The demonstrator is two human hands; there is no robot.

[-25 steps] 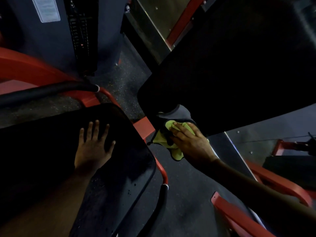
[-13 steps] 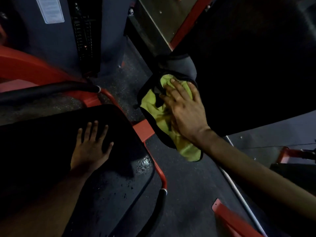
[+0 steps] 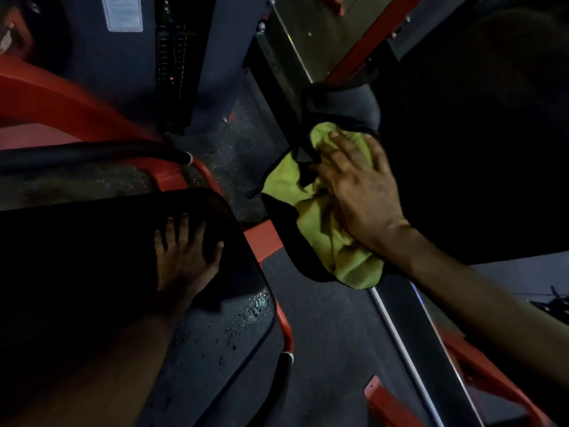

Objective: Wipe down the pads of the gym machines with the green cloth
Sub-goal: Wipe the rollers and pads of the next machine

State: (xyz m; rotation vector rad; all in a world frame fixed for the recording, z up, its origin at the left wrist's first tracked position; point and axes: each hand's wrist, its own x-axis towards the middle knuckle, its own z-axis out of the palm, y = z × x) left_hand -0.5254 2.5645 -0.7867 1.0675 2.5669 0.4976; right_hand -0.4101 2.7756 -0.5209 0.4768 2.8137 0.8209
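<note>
Fingers [image 3: 349, 154] of my right hand [image 3: 363, 201] press flat on the green cloth [image 3: 320, 232] against the right pad [image 3: 468, 180], while my left hand [image 3: 184, 257] rests spread on the near left pad [image 3: 86, 260].

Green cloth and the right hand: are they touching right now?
Touching. The head view shows the right hand pressed flat on the green cloth, its fingers lying over the cloth's upper fold and holding it against the black pad.

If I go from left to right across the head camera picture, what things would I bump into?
You'd meet the left hand → red frame bar → green cloth → right hand, pressing on the cloth.
</note>
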